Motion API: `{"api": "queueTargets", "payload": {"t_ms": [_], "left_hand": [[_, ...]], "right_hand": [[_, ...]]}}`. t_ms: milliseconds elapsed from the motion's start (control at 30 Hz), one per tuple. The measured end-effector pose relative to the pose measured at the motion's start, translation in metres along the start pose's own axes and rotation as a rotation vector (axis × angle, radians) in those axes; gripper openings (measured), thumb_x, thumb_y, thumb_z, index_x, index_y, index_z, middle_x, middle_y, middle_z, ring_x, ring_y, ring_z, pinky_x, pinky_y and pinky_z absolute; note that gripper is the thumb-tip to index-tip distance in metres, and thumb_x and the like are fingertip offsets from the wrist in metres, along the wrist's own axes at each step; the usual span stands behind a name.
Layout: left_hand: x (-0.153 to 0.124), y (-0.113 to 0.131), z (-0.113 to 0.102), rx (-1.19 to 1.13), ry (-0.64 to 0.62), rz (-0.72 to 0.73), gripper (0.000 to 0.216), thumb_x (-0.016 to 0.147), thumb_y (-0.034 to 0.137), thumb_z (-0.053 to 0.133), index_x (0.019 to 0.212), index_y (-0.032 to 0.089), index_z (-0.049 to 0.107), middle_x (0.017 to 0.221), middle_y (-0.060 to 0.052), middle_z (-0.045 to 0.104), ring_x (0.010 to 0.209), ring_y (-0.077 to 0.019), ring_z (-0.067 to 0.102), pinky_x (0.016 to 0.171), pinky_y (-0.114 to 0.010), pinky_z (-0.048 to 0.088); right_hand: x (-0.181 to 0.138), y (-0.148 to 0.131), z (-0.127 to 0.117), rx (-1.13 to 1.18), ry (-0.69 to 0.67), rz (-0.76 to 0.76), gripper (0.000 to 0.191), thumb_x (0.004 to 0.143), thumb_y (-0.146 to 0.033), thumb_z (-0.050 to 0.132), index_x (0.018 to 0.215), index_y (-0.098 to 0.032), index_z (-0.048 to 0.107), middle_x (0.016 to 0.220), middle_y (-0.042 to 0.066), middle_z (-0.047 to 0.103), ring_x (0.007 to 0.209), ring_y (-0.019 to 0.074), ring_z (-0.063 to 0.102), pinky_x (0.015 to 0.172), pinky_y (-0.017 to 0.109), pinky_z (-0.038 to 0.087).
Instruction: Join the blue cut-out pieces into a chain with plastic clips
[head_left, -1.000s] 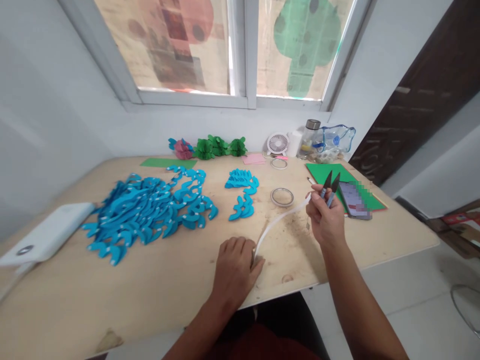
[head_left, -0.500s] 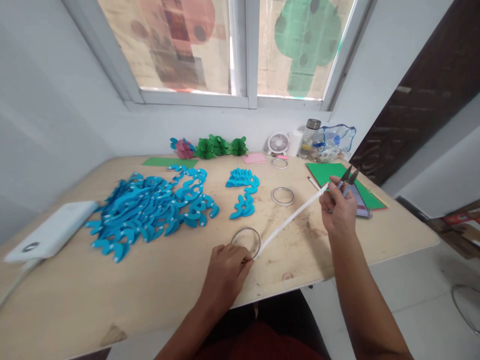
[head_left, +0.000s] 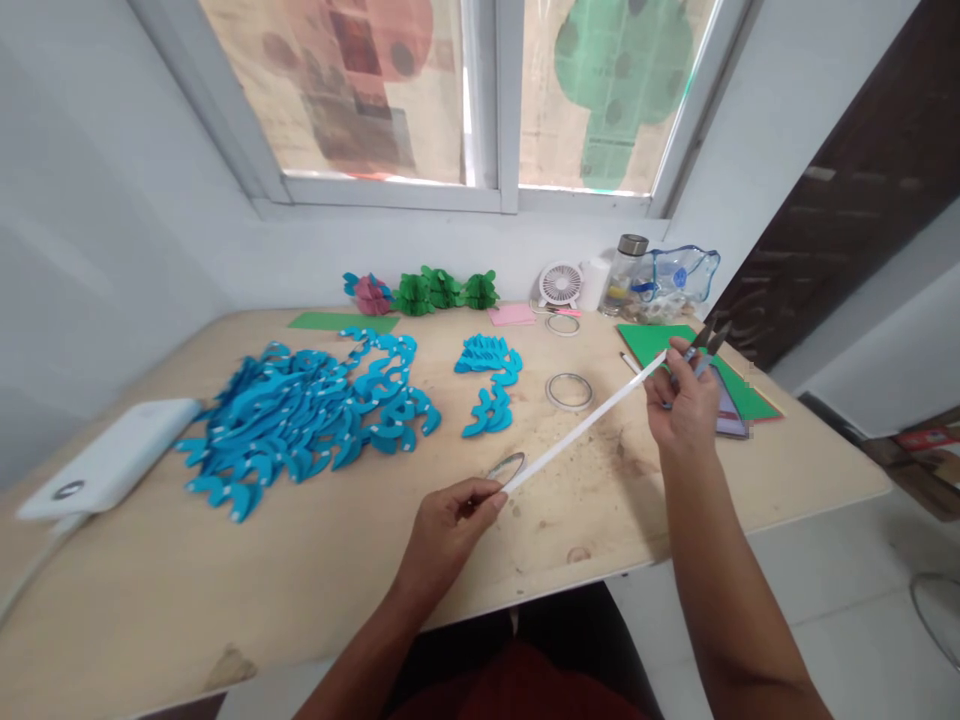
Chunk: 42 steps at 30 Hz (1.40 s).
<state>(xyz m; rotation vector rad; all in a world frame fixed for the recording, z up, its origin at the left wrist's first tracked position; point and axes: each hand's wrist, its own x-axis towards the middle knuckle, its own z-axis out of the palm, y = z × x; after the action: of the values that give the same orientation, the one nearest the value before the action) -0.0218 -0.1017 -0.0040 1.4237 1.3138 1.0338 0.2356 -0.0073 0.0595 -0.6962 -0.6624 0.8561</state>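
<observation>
A white tape strip [head_left: 581, 430] runs taut from a thin tape roll [head_left: 506, 466] up to the right. My left hand [head_left: 448, 523] is closed, pinching the roll just above the wooden table [head_left: 315, 560]. My right hand [head_left: 684, 405] is raised over the table's right side. It pinches the far end of the strip and also holds small thread snips [head_left: 705, 345] with the blades pointing up and apart.
A big heap of blue foam cut-outs [head_left: 300, 410] lies at the left, a smaller heap [head_left: 489, 380] in the middle. Two more tape rolls [head_left: 568, 390], green sheets [head_left: 675, 350], a phone [head_left: 731, 410], a small fan [head_left: 560, 285], a jar and a white box [head_left: 112, 465] stand around.
My left hand lifted the tape roll off the table. My right hand moved up and to the right, drawing the strip out longer and straight.
</observation>
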Motion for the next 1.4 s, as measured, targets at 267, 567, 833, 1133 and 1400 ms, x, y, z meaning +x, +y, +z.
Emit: {"api": "queueTargets", "payload": {"t_ms": [267, 567, 833, 1133, 1400], "left_hand": [[0.005, 0.012, 0.001, -0.131, -0.037, -0.050, 0.015, 0.070, 0.032, 0.065, 0.071, 0.017, 0.068, 0.066, -0.001, 0.062, 0.053, -0.0095, 0.048, 0.049, -0.021, 0.040], [0.017, 0.012, 0.007, -0.254, 0.015, -0.099, 0.017, 0.066, 0.032, 0.066, 0.068, 0.015, 0.065, 0.053, 0.003, 0.050, 0.050, -0.0077, 0.040, 0.047, -0.020, 0.032], [0.023, 0.018, 0.008, -0.147, -0.011, -0.045, 0.021, 0.070, 0.035, 0.064, 0.064, 0.016, 0.065, 0.050, 0.003, 0.051, 0.051, -0.0093, 0.043, 0.050, -0.021, 0.036], [0.028, 0.024, 0.014, -0.268, -0.083, -0.051, 0.013, 0.070, 0.028, 0.062, 0.074, 0.015, 0.063, 0.064, -0.001, 0.061, 0.056, -0.0102, 0.050, 0.052, -0.021, 0.040], [0.037, 0.025, 0.023, -0.169, 0.037, -0.011, 0.032, 0.067, 0.036, 0.065, 0.052, 0.016, 0.045, 0.047, 0.006, 0.038, 0.045, -0.0059, 0.034, 0.045, -0.019, 0.026]], "right_hand": [[0.009, 0.014, 0.003, -0.013, 0.014, 0.019, 0.026, 0.059, -0.017, 0.073, 0.081, -0.019, 0.059, 0.051, -0.012, 0.044, 0.034, -0.0002, 0.022, 0.034, 0.018, 0.015], [0.011, 0.034, -0.005, -0.028, 0.010, 0.051, 0.026, 0.058, -0.020, 0.075, 0.079, -0.018, 0.060, 0.049, -0.013, 0.039, 0.033, -0.0004, 0.022, 0.034, 0.017, 0.015], [0.006, 0.038, -0.008, -0.060, 0.005, 0.068, 0.026, 0.060, -0.022, 0.075, 0.080, -0.018, 0.059, 0.052, -0.012, 0.039, 0.034, -0.0010, 0.021, 0.034, 0.016, 0.015], [0.004, 0.039, -0.008, -0.041, 0.005, 0.079, 0.027, 0.060, -0.021, 0.075, 0.082, -0.017, 0.060, 0.053, -0.012, 0.040, 0.034, -0.0014, 0.022, 0.033, 0.015, 0.015], [0.000, 0.042, -0.006, -0.063, 0.005, 0.109, 0.027, 0.060, -0.023, 0.075, 0.082, -0.018, 0.060, 0.051, -0.012, 0.037, 0.036, -0.0005, 0.022, 0.035, 0.016, 0.014]]}}
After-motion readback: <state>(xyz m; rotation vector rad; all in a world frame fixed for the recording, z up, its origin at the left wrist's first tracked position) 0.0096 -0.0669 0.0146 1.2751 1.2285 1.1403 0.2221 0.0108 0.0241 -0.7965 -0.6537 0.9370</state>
